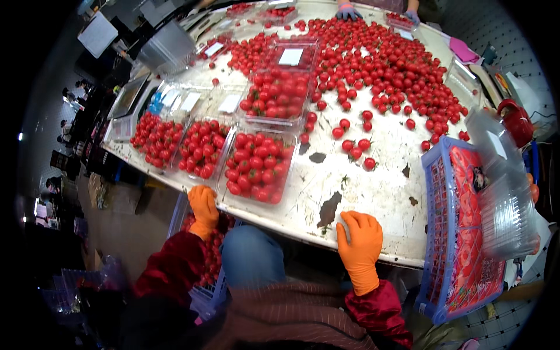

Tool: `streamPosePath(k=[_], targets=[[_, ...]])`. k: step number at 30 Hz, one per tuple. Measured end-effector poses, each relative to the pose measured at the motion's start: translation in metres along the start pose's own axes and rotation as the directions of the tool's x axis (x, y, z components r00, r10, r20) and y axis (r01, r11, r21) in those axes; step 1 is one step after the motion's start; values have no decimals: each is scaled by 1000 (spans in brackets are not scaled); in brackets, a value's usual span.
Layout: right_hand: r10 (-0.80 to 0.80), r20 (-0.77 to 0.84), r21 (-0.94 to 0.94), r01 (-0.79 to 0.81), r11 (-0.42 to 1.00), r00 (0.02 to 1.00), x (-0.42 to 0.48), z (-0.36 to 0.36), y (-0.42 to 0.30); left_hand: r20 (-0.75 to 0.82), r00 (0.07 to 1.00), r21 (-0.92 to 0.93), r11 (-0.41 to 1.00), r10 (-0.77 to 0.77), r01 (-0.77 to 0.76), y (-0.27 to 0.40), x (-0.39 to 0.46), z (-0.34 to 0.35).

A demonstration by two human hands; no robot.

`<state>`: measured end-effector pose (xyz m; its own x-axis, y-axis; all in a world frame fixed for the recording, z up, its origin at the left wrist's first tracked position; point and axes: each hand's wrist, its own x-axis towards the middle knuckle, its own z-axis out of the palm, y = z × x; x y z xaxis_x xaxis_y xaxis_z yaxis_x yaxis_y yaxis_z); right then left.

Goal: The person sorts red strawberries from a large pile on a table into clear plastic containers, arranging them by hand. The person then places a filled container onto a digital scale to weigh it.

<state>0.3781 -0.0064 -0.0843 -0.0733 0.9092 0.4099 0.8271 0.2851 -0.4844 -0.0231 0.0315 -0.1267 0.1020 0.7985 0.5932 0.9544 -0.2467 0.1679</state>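
Observation:
My left hand [203,212], in an orange rubber glove, rests on the near edge of the white table [302,214], its fingers bent over the rim. In a matching glove, my right hand [359,243] lies on the same edge further right, fingers loosely curled, holding nothing. Between and beyond them stands an open clear plastic clamshell box filled with cherry tomatoes [258,168]. Two more filled boxes are to its left, and another clamshell [275,94] sits behind it. Loose cherry tomatoes [385,65] are heaped across the far side.
A blue plastic crate [433,227] and stacked clear clamshells [507,210] stand at the right. Another crate [210,302] with tomatoes is below the table. A scale [127,103] is at the left. Another person's gloved hand [348,12] touches the far heap.

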Motion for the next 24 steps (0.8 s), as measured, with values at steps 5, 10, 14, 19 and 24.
streamPosePath(k=[5,10,14,19,24], targets=[[14,-7,-19,-14,1000,1000,-4,-3,-2,-51,999,-48,999,8,-10,0,-1,3],[-26,-75,-45,23,999,997,-9,2,-6,-101,993,-62,996,54,-60,-4,-4,2],[-42,-111,-82,33,996,993,-12,10,0,-132,987,-43,994,97,-103,-8,0,6],[-92,-136,-80,81,993,986,-7,11,4,-124,987,-29,994,98,-102,-9,3,10],[-65,-109,-83,56,995,992,-8,11,2,-173,979,-46,992,110,-120,-12,-1,15]])
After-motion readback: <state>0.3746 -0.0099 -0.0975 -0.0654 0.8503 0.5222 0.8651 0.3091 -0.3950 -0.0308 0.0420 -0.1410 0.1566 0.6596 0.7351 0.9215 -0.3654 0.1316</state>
